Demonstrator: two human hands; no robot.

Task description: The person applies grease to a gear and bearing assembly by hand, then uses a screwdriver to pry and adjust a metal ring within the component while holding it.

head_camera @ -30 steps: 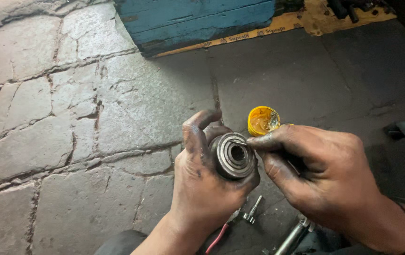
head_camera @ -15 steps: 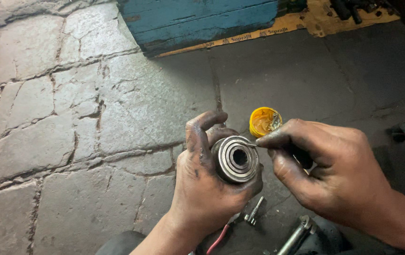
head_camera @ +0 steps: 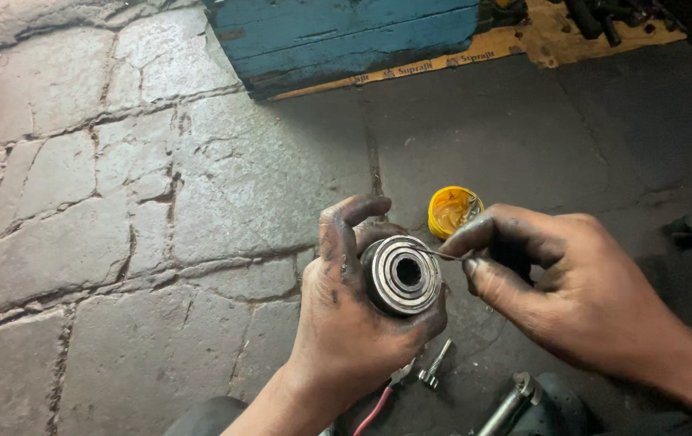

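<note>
stone floor (head_camera: 120,242) below, left hand (head_camera: 354,323) cups a heavy, greasy, likely slippery steel bearing (head_camera: 402,274) by its rim while right hand (head_camera: 556,282) pinches a thin wire pick (head_camera: 441,255).

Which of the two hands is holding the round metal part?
The left hand cups the metal ring; the right hand only pinches a thin wire against it.

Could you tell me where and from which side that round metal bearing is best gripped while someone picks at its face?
Probably by its outer rim, from behind and below, as the left hand cups the bearing. Its round steel edge suits wrapped fingers, and that leaves the ringed face open to the thin pick pinched in the right hand.
</note>
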